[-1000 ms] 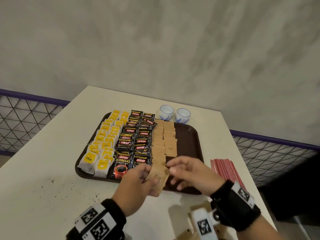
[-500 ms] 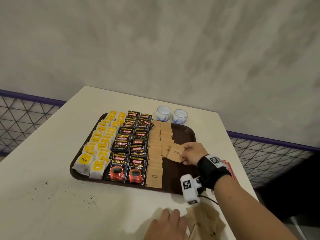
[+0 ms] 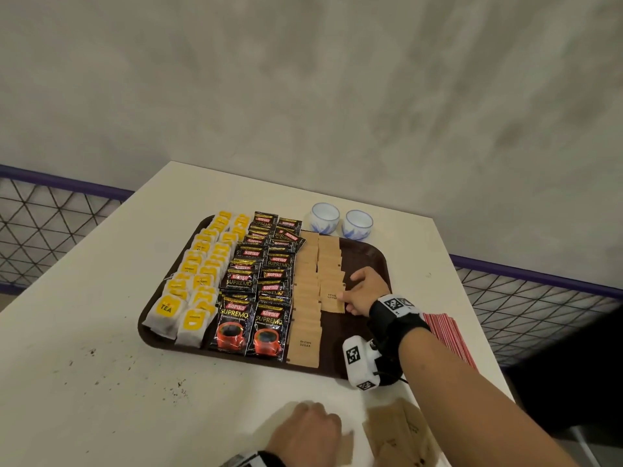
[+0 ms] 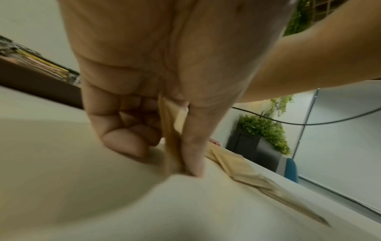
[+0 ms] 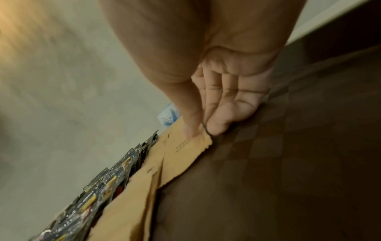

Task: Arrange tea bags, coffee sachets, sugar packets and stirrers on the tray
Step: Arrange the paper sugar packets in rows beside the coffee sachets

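Observation:
A brown tray (image 3: pixel 367 261) holds columns of yellow tea bags (image 3: pixel 199 281), black coffee sachets (image 3: pixel 266 284) and brown sugar packets (image 3: pixel 305 298). My right hand (image 3: pixel 347 299) pinches one sugar packet (image 3: pixel 332 298) at the near end of the second, shorter sugar column; thumb and fingers (image 5: pixel 218 124) hold its corner (image 5: pixel 189 145) low over the tray. My left hand (image 3: pixel 308 429) is at the table's front edge beside a loose pile of sugar packets (image 3: pixel 401 436). It pinches a packet (image 4: pixel 170 124) on edge between thumb and curled fingers.
Red stirrers (image 3: pixel 448 335) lie on the table right of the tray, partly behind my right forearm. Two small white-and-blue cups (image 3: pixel 324 218) (image 3: pixel 357 224) stand behind the tray. The tray's right strip is bare. A railing runs behind the table.
A second ago both hands held a packet at the tray's near edge. My right hand carried one to the second sugar column and lowered it; my left hand dropped back to the loose pile.

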Motion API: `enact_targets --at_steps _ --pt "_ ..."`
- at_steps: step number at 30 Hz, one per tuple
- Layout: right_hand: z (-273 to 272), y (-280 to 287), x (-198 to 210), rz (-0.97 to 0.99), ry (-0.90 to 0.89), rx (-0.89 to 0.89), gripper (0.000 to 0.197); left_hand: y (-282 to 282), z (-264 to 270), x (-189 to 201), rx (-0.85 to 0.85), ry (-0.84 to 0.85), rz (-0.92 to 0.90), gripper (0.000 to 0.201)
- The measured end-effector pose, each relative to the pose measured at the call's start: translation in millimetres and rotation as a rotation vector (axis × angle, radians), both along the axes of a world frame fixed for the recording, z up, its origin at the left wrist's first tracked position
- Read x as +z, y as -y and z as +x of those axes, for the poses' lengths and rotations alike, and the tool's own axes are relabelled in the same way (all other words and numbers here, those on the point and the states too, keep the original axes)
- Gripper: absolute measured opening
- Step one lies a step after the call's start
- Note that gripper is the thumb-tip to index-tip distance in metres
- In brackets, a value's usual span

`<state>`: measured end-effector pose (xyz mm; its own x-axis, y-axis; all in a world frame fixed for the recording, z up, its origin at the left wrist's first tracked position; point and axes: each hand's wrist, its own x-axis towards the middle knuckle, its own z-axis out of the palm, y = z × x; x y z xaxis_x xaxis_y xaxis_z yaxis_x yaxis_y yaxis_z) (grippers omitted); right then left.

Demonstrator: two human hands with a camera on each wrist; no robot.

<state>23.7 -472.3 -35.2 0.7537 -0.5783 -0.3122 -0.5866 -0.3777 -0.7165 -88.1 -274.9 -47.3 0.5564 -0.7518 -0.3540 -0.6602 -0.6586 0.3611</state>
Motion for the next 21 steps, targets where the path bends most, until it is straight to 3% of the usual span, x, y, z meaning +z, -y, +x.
enact_targets --at_steps 2,5,9,12,15,18,21 --pt "-4.3 1.2 6.2 0.025 0.0 0.017 0.053 -11.1 10.3 3.6 0.032 -0.03 -0.138 0.031" --pt "-18.4 -0.7 25.7 0.098 0.006 0.043 0.059 -27.1 24.5 11.4 0.237 -0.123 -0.405 0.029" --pt "-54.6 -20.1 61.8 0.285 0.073 0.243 0.041 -36.5 56.5 31.3 0.477 -0.372 -0.683 0.026" --pt "-86.9 -41.4 75.3 0.498 0.086 0.464 0.028 -32.1 64.6 47.0 0.558 -0.467 -0.814 0.022" --pt "-109.7 -54.5 74.8 0.579 0.166 0.498 0.018 -23.0 53.0 58.3 0.617 -0.582 -0.935 0.025" --pt "-122.1 -44.2 74.1 0.44 0.235 0.358 0.015 -16.3 33.7 52.5 0.583 -0.569 -0.855 0.04" --pt "-134.3 -17.5 76.6 0.256 0.252 0.184 0.02 -8.7 3.5 39.3 0.336 -0.391 -0.49 0.06"
